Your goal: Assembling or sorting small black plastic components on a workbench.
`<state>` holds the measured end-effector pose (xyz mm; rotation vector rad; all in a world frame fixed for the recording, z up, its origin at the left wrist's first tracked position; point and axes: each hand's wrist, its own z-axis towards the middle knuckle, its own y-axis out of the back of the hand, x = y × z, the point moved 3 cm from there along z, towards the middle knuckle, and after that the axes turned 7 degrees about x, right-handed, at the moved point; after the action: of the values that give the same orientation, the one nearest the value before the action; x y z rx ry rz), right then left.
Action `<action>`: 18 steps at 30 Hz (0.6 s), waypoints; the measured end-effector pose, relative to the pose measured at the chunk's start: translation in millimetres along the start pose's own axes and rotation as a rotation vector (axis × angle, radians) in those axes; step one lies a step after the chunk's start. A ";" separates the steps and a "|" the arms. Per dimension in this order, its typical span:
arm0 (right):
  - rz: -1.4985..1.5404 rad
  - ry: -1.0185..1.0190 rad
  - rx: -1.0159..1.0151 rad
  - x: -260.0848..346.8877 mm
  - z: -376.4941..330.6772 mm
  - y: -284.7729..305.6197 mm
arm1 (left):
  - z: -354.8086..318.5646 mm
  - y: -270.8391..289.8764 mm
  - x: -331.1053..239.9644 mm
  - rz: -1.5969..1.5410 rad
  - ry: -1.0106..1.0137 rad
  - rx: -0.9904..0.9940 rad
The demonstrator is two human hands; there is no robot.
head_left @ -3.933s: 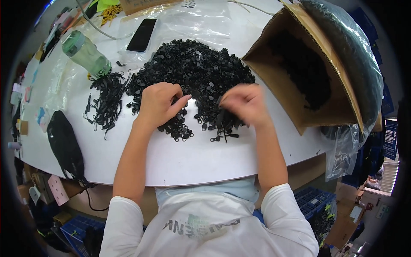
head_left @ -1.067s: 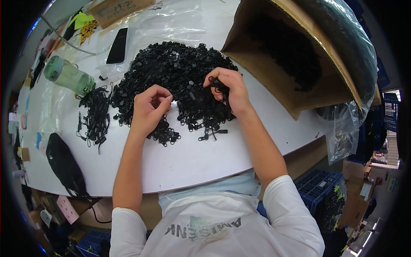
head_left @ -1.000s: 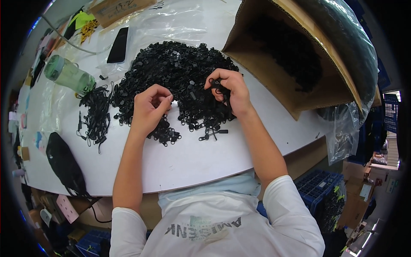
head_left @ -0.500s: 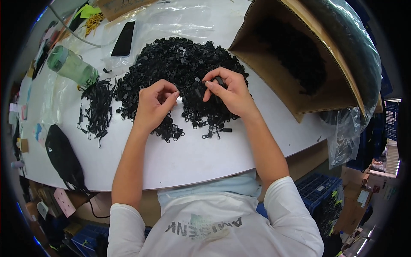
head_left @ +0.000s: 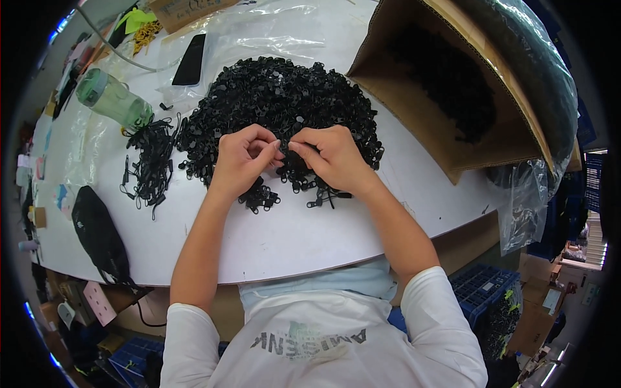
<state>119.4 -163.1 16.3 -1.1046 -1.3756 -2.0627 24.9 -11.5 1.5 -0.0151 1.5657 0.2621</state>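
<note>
Taking the heap [head_left: 278,103] of small black parts in the middle of the white table [head_left: 291,239] as the landmark: far left of it, near the table's edge, lies a black pouch [head_left: 97,233], and above that, up and left of the heap, a green bottle [head_left: 113,100] lies on its side. Just left of the heap, almost touching it, sits a smaller bunch of black cords [head_left: 150,165]. A black phone [head_left: 189,59] rests on clear plastic sheet [head_left: 259,32] beyond the heap's upper left corner. At the heap's near edge the left hand [head_left: 240,161] is curled, its fingertips pinched together toward the right hand [head_left: 333,158], which is curled the same way; the fingertips of both meet over the heap's front, seemingly on one small black part, though the piece itself is too small to make out. A few loose parts lie on the table just below the hands. Right of the heap, touching its far edge, an open carton [head_left: 414,97] lies tipped toward it, with more black parts inside. Further right, a clear bag [head_left: 527,200] hangs over the table's edge.
</note>
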 end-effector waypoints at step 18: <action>-0.579 0.145 -0.056 5.9 -3.8 -19.1 | -2.9 -7.6 -3.8 0.208 -0.077 -0.004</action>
<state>100.9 -158.0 9.4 -0.5970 -1.7140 -2.5272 23.4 -20.0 4.1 0.1541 1.4911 0.4242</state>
